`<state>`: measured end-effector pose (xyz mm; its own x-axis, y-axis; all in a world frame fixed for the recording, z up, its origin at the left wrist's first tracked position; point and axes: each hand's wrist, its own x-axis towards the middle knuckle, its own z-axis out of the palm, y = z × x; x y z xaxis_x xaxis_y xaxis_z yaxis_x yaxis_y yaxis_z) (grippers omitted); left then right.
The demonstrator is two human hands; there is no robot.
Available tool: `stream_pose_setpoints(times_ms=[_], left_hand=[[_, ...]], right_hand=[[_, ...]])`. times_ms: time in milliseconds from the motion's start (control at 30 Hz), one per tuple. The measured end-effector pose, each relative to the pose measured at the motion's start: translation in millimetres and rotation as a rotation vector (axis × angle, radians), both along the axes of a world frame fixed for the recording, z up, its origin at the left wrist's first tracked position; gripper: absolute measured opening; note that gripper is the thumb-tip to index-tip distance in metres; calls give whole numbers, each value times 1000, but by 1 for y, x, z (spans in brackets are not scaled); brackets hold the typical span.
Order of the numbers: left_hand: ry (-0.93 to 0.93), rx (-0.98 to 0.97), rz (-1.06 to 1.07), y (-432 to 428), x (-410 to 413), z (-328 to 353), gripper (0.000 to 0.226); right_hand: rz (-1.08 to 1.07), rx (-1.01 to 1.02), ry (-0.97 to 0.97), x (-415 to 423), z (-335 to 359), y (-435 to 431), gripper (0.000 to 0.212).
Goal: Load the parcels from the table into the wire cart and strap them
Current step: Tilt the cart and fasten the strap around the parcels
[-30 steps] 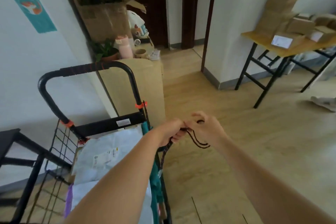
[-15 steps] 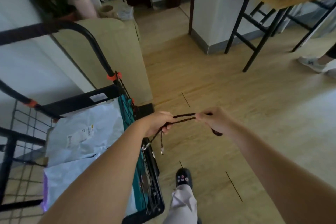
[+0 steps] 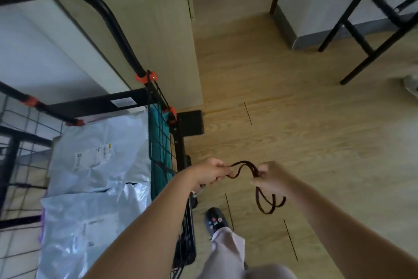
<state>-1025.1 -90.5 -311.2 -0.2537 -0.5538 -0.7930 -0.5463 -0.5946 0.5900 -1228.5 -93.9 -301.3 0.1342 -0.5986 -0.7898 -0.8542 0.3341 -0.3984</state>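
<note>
- The black wire cart (image 3: 158,134) stands at 9 o'clock from the hands. Its curved black handle (image 3: 101,11) is up at 11 o'clock.
- A white plastic parcel (image 3: 99,149) lies flat in the cart. A second shiny white parcel (image 3: 90,222) lies nearer, at 7 o'clock. A teal soft pack (image 3: 159,143) is squeezed against the wire side.
- The left hand (image 3: 210,173) is just right of the cart, with its fingers curled tight round one end of a thin dark cord (image 3: 243,166).
- The cord makes a little hump between the hands, and spare loops hang down at 5 o'clock.
- The right hand (image 3: 269,177) pinches the cord between thumb and fingers.
- I think the job now is getting the cord ready to strap the parcels.
- To do it well, shake out the loops so the cord is one long line. Keep one end held fast and fix it to the wire side. Then pull the cord across the parcels toward 9 o'clock.
- Pull it snug, but not so hard that the bags squash or the cord springs back.
- The light wooden floor (image 3: 294,131) is under everything. A dark shoe (image 3: 213,218) stands at 6 o'clock, so keep the loops off that foot.
- A tall tan cabinet (image 3: 158,41) is at 12 o'clock, and black table legs (image 3: 362,36) are at 2 o'clock.
- The table top is out of sight, so I cannot tell if more parcels wait there.
</note>
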Motion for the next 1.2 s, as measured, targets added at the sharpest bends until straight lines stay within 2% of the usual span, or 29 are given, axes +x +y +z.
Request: stream_pose_setpoints(times_ms=[67,100,133,233,300,433,633,700,767,867,1033,1200], left_hand=[[48,35,50,0,-9,-11,19],[64,53,67,1,-12,-16,21],[61,64,76,2,-14,-23,23],[17,42,100,3,-15,-44,25],[-31,56,156,2,-11,-53,16],[-133,68,305,3,4,-64,22],[-196,29,360,0,20,-52,10],[-211,24,389,-1,27,-47,7],[-200,38,491,1,31,-44,10],[-129,91,693,6,30,-43,18],[-123,114,839,21,23,-53,24],[101,144,1052,26,27,-46,6]], right_hand=[[128,-54,49,16,-9,-3,60],[198,-100,59,23,-11,-4,71],[248,-119,36,31,-14,-5,72],[263,-47,-149,49,-34,-14,49],[219,22,-226,56,-53,-18,33],[220,113,-306,59,-78,-22,23],[286,82,-345,66,-79,-31,26],[239,58,-366,67,-79,-38,42],[202,61,-393,68,-80,-46,49],[244,89,-391,75,-81,-52,36],[175,88,-410,81,-86,-50,16],[133,71,-428,82,-79,-44,19]])
